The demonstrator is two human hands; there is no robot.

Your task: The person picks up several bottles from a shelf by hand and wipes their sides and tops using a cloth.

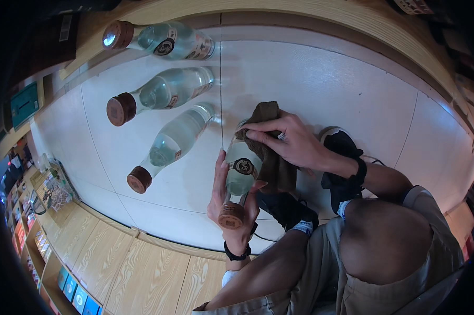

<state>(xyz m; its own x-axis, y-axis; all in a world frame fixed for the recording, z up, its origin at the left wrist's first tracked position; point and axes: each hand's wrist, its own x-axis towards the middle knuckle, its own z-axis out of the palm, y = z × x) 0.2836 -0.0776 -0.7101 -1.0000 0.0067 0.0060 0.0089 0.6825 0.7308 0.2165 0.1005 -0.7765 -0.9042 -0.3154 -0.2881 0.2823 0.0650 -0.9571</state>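
My left hand point(237, 197) is wrapped around a clear glass bottle point(239, 183) with a brown cap, tilted with the cap towards me. It holds clear liquid and bears a round dark label. My right hand point(292, 141) grips a brown cloth point(274, 169), pressed by fingers and thumb against the far end of the same bottle. To the left, three similar capped bottles stand on the pale tiled floor: a near one point(174, 138), a middle one point(174, 88) and a far one point(178, 41).
Wooden shelf edges point(339, 23) curve along the far side. Wood-grain boards point(142, 271) lie at the lower left, beside shelves with small packages point(75, 291). A wire basket point(61, 189) is at the left. My black shoes point(341, 169) are close to the bottle.
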